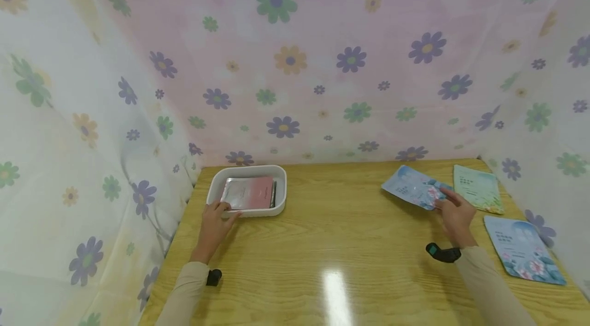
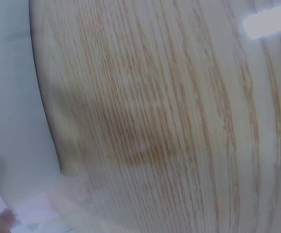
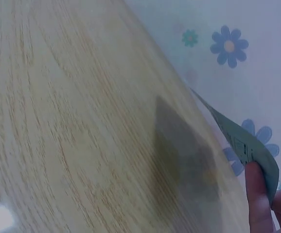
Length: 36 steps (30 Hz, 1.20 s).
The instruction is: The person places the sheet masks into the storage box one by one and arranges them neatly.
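On the left, my left hand (image 1: 215, 226) holds the near left rim of a white plastic basket (image 1: 282, 202), fingers over the edge and thumb along its front wall. Inside the basket lies a pink and silver packet (image 1: 249, 192), with a darker packet edge (image 1: 274, 194) showing beneath. To the right, my right hand (image 1: 456, 213) pinches the corner of a blue floral face mask packet (image 1: 412, 186). The right wrist view shows this packet's printed back (image 3: 242, 143), bent slightly and raised over the table, between thumb (image 3: 258, 194) and fingers.
A green face mask packet (image 1: 477, 187) lies at the back right of the wooden table (image 1: 332, 233). Nearer, by the right edge, lies another blue floral packet (image 1: 525, 250). Flower-printed cloth (image 1: 318, 69) stands behind and along both sides.
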Tool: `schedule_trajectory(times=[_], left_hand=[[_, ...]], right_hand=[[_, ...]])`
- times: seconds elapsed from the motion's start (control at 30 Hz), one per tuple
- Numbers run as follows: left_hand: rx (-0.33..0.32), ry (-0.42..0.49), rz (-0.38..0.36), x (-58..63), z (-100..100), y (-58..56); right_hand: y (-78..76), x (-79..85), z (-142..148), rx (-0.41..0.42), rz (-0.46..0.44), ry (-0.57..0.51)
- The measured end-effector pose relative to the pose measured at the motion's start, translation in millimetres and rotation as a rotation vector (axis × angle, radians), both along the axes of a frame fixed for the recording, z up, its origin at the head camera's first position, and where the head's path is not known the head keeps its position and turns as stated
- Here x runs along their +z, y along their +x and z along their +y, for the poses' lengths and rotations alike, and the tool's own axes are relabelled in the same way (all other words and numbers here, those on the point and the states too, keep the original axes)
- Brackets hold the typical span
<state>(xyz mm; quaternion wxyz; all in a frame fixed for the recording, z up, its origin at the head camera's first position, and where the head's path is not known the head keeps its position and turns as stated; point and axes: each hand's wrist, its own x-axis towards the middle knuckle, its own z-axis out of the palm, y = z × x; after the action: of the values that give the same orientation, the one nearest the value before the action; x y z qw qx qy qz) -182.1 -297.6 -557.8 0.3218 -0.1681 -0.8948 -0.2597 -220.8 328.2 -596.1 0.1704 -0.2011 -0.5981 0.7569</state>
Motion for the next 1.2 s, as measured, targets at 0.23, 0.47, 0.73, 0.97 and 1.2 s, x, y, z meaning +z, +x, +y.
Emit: schedule_trajectory(times=[0.23, 0.47, 0.73, 0.97, 1.2], left_hand=[[0.003, 0.014, -0.016, 0.2, 0, 0.4], [0.006, 0.011, -0.023, -1.9, -1, -0.4], [0.004, 0.013, -0.02, -1.6, -2, -1.6], [0.011, 0.022, -0.039, 0.8, 0, -2.7], [0.013, 0.014, 0.007, -0.8, 0, -3.4]], right_hand=[[21.2, 55.6, -30, 0.033, 0.013, -0.084], [29.5, 63.1, -41, 0.126, 0.105, -0.043], [32.3, 80.0, -58, 0.193, 0.114, -0.087], [29.9, 93.3, -70, 0.255, 0.216, -0.183], [28.5, 99.2, -85, 0.333, 0.31, -0.256]])
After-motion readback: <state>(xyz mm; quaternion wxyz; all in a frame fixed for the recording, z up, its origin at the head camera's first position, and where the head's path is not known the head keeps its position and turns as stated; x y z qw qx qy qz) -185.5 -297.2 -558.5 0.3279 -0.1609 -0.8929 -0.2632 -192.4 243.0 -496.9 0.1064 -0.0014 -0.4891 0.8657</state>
